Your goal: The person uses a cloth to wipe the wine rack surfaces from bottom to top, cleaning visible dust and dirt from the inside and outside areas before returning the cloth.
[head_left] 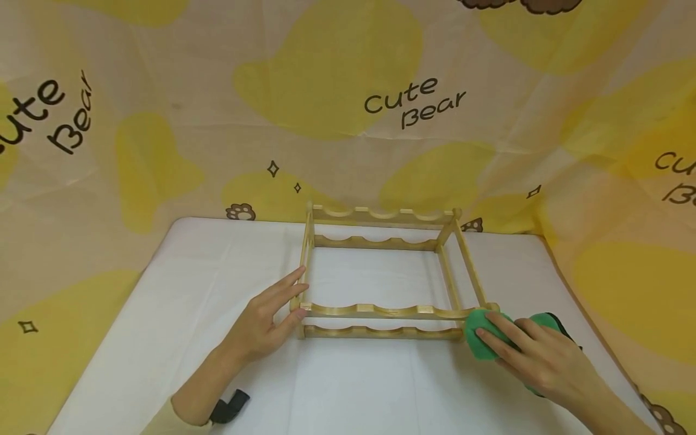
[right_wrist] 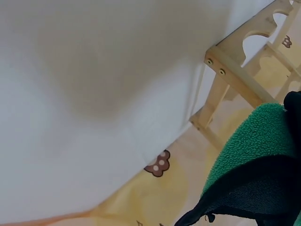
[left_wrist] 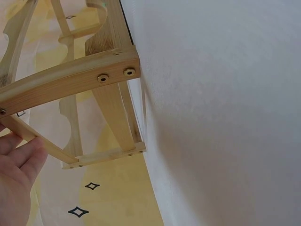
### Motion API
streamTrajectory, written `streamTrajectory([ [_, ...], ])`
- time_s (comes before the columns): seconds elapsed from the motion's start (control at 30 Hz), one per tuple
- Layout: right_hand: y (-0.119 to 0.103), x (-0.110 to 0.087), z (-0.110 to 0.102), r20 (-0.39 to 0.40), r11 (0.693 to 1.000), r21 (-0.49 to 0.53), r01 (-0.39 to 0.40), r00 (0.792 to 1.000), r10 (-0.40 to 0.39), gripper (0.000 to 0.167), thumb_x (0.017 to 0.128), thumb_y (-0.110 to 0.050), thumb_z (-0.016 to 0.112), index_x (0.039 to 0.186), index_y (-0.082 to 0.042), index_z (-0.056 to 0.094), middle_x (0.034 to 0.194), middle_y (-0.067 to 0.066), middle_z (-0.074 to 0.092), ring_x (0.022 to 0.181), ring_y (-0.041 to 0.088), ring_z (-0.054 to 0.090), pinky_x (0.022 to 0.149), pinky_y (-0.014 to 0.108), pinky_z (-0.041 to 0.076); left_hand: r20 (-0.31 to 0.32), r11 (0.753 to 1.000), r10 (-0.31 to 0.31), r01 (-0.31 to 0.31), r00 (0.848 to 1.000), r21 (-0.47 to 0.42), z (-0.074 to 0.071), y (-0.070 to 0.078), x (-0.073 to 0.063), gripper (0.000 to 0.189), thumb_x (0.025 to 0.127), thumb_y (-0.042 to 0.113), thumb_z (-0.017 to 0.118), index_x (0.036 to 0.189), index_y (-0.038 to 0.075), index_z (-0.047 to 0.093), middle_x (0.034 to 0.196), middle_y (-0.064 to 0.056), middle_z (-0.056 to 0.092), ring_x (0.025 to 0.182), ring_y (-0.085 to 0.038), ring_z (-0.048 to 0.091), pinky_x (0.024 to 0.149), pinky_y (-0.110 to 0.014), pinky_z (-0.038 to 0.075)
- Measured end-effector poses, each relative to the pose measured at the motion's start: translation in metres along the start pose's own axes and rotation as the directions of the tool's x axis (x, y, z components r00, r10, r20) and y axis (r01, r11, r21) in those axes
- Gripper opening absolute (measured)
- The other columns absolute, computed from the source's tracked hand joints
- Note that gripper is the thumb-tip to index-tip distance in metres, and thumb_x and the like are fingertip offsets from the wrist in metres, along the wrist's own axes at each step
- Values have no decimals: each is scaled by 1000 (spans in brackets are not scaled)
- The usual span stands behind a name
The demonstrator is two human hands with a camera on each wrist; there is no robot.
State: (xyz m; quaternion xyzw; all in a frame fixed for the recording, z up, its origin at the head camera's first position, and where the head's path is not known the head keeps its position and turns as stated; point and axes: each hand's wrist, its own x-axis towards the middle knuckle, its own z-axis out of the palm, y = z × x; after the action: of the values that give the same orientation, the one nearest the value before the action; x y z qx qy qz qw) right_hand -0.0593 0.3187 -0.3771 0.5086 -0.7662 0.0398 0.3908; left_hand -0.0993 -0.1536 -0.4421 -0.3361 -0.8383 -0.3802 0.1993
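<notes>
A pale wooden wine rack (head_left: 402,312) with scalloped rails stands on the white table. My left hand (head_left: 266,317) holds its left side near the front corner, thumb and fingers on the wood. In the left wrist view, the fingers (left_wrist: 30,157) lie against a slim side bar of the rack (left_wrist: 113,66). My right hand (head_left: 544,356) grips a green cloth (head_left: 484,338) with dark edging, bunched against the front right corner. The right wrist view shows the cloth (right_wrist: 258,136) over part of the rack (right_wrist: 242,77); the right hand is hidden there.
The white table (head_left: 370,386) ends in rounded far corners. A yellow and beige printed sheet (head_left: 326,72) hangs behind and at both sides. Something black (head_left: 231,406) shows beside the left wrist.
</notes>
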Motion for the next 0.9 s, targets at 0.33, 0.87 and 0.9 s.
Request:
streamTrajectory([
  [0.33,-5,10,16,-25,999,-5,43,999,-43,36,114,-28,46,111,-6,75,109,17,74,69,25,62,50,31,52,6,1000,-9,9,1000,3,-1,1,-1,41,92,7,72,132,0,67,156,-19,51,138,-33,56,119,-20,34],
  [0.87,-20,40,42,-7,992,25,127,992,-127,33,114,-22,43,116,-5,72,114,19,71,76,29,66,55,30,58,11,1000,-9,9,1000,10,-3,4,0,43,92,8,72,134,0,66,157,-16,50,138,-33,56,119,-21,34],
  [0.9,-21,41,44,-5,991,29,130,992,-130,34,114,-23,44,116,-5,72,115,19,71,75,29,66,55,30,58,11,1000,-11,11,1000,12,-4,4,0,43,92,8,72,134,0,66,157,-16,50,138,-32,56,119,-21,34],
])
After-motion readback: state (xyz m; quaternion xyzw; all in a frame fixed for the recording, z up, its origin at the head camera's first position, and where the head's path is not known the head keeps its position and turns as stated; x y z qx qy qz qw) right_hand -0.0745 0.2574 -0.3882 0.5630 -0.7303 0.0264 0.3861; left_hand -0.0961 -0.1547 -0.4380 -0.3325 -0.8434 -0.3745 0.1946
